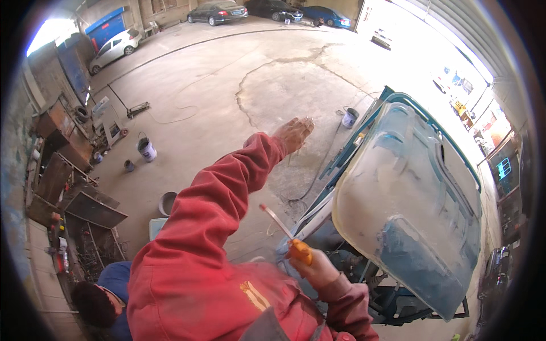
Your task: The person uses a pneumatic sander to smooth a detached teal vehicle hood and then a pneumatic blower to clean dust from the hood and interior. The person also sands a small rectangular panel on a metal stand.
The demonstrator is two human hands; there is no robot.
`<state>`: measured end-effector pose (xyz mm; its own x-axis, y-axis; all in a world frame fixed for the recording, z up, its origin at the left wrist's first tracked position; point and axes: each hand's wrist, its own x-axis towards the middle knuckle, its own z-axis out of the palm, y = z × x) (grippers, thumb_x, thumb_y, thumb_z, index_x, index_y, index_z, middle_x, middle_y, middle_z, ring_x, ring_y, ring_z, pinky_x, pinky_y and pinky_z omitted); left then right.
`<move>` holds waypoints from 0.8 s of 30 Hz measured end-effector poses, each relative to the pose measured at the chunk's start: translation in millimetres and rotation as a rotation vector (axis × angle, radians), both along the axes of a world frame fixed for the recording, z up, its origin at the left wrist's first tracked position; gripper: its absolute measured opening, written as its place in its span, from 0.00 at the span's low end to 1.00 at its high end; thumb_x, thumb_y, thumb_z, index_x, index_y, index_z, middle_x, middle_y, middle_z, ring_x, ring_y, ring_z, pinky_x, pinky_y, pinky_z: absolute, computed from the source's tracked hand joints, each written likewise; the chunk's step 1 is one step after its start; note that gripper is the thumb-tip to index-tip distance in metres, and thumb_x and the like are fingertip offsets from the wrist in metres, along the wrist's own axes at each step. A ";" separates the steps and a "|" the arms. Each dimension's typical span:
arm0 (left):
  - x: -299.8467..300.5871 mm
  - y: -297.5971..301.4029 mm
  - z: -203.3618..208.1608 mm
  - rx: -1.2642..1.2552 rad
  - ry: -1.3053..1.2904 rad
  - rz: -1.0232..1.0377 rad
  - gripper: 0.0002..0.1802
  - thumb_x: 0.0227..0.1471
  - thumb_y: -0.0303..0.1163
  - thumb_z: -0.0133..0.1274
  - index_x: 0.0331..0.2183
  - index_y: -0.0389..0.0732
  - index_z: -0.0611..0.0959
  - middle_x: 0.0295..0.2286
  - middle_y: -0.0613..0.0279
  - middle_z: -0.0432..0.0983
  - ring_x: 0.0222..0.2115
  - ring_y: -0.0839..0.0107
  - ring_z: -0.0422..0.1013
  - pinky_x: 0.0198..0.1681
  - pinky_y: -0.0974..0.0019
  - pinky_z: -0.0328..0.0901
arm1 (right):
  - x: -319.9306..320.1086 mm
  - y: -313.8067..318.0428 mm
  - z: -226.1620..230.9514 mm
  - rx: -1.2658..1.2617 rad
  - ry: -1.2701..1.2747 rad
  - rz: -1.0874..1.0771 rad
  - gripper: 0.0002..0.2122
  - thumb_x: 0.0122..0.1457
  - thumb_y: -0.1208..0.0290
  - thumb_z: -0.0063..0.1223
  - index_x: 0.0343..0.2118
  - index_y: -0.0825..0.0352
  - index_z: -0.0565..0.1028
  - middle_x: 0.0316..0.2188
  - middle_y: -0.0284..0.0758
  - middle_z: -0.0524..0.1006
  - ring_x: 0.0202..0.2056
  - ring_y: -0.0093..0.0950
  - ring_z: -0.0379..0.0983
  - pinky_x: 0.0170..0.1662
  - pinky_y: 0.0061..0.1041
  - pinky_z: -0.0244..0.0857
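My left hand (294, 135) reaches out ahead at the end of a long red sleeve, fingers extended, holding nothing, over the concrete floor. My right hand (318, 268) is closer to my body, its fingers wrapped around a yellow-orange-handled tool (301, 252). A thin, pale shaft with a reddish tip points up and left from that handle; the tool's exact kind is unclear. Just right of this hand stands a large teal vehicle body panel (392, 176) with sanded beige and grey patches. The tool is near the panel's lower left edge; whether they touch I cannot tell.
A person in blue (114, 284) is low at the left. Buckets (147, 149) stand on the floor, another bucket (350, 117) beside the panel. A floor jack (136, 109), metal scraps (85, 210), and a cable (313, 182) lie around. Parked cars (217, 12) line the far wall.
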<state>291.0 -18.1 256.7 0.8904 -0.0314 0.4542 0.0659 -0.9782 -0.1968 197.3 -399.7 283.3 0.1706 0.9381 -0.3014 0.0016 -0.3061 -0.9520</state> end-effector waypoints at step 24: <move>-14.4 33.0 -22.8 -1.685 0.124 0.086 0.45 0.61 0.65 0.33 0.60 0.34 0.67 0.58 0.50 0.65 0.60 0.62 0.61 0.63 0.59 0.51 | 7.4 64.9 -10.5 -0.075 -0.327 -0.211 0.15 0.60 0.69 0.55 0.48 0.70 0.75 0.37 0.42 0.79 0.37 0.31 0.76 0.43 0.28 0.68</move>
